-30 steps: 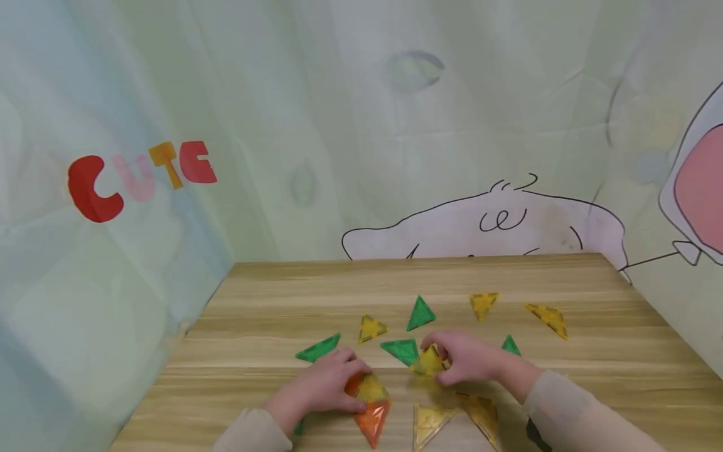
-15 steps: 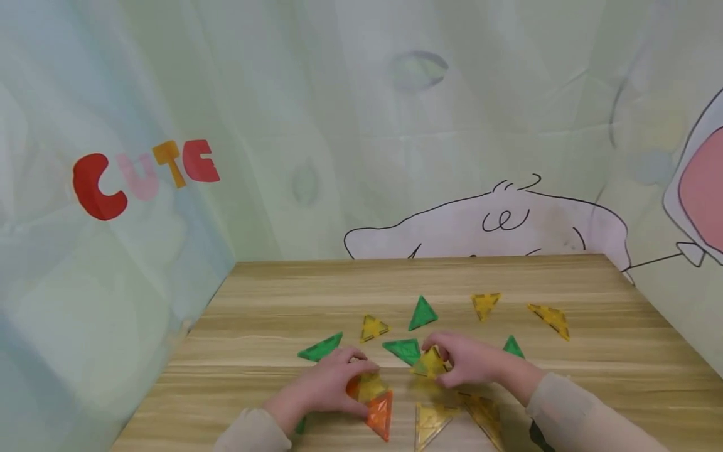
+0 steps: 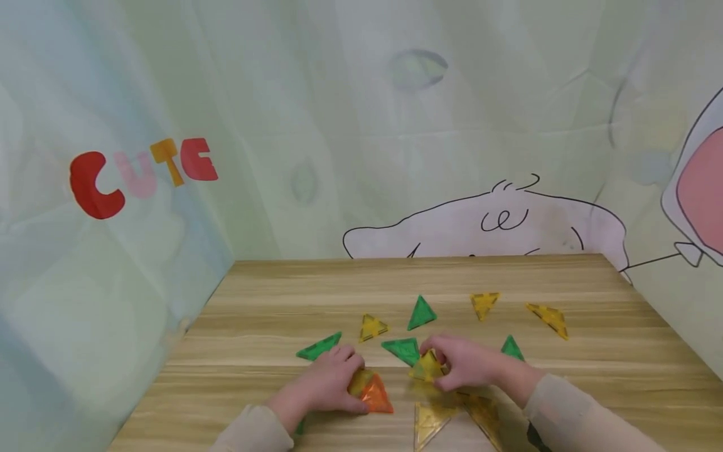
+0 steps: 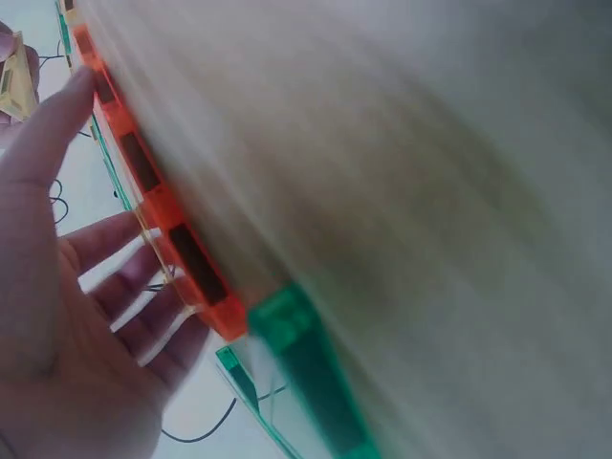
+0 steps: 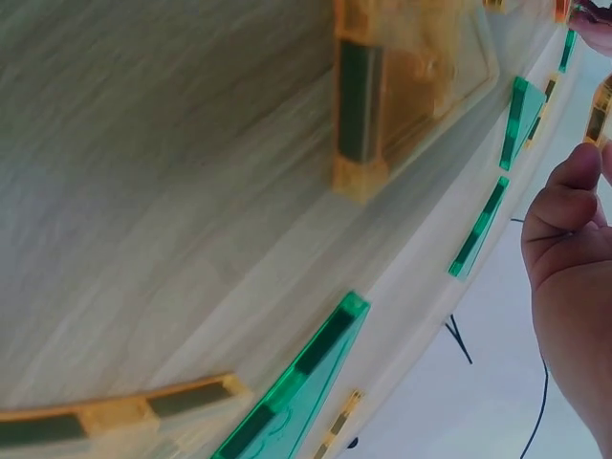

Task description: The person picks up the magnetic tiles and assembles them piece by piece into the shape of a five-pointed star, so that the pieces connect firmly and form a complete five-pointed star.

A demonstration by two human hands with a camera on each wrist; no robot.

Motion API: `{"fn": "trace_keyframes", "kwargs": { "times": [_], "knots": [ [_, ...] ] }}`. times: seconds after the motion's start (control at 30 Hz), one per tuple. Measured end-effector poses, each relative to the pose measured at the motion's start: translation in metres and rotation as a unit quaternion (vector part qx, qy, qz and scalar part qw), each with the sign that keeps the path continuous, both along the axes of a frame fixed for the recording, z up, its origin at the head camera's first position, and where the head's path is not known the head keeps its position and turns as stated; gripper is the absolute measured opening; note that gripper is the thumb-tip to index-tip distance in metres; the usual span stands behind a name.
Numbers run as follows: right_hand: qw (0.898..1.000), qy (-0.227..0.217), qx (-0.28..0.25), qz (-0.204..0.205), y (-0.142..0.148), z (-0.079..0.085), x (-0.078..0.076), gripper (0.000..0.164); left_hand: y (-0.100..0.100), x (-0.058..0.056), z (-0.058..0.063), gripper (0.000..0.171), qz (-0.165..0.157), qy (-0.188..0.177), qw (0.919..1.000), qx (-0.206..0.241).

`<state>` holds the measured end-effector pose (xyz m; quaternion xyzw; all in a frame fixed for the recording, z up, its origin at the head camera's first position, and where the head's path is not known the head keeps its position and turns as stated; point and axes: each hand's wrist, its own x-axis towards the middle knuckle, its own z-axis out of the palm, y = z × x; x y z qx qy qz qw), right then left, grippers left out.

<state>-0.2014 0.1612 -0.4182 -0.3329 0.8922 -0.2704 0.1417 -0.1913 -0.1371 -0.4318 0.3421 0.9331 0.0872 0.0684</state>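
My left hand (image 3: 327,383) grips an orange triangular magnetic tile (image 3: 377,397) low at the table's middle, thumb at its near side. A yellow triangular tile (image 3: 359,380) shows beside the orange one, partly covered by the fingers. In the left wrist view, the thumb lies along the orange tile's edge (image 4: 143,163), with the other fingers on its far side. My right hand (image 3: 465,363) pinches another yellow triangular tile (image 3: 427,367) between thumb and fingers, raised over the table. That tile overlaps a green triangular tile (image 3: 402,349) in the head view.
Two larger yellow triangles (image 3: 432,420) (image 3: 480,414) lie near the front, between the forearms. Farther back on the wooden table (image 3: 316,282) are several loose green (image 3: 422,314) and yellow tiles (image 3: 373,327). A printed cloth (image 3: 282,125) hangs behind the table.
The orange tile has swung round under my left hand, its tip going from pointing toward me to lying up and closer to the fingers. The right hand stays almost still with its yellow tile.
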Motion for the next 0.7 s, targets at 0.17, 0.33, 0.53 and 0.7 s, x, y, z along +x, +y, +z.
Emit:
{"fn": "trace_keyframes", "kwargs": {
  "times": [0.17, 0.33, 0.53, 0.7],
  "knots": [
    [1.000, 0.009, 0.012, 0.008, -0.009, 0.000, 0.001, 0.051, 0.000, 0.002, 0.000, 0.064, 0.028, -0.009, 0.9996, -0.004],
    [1.000, -0.006, 0.010, 0.017, -0.019, 0.000, 0.001, 0.051, -0.001, 0.003, 0.000, 0.062, 0.047, -0.016, 0.9987, -0.011],
    [1.000, -0.006, 0.017, 0.021, -0.028, -0.004, 0.001, 0.051, 0.001, 0.002, 0.001, 0.063, 0.081, -0.012, 0.9964, -0.024],
    [1.000, -0.008, 0.021, 0.019, -0.031, -0.005, 0.000, 0.051, 0.000, 0.000, -0.001, 0.063, 0.093, -0.013, 0.9954, -0.019]
  ]
}}
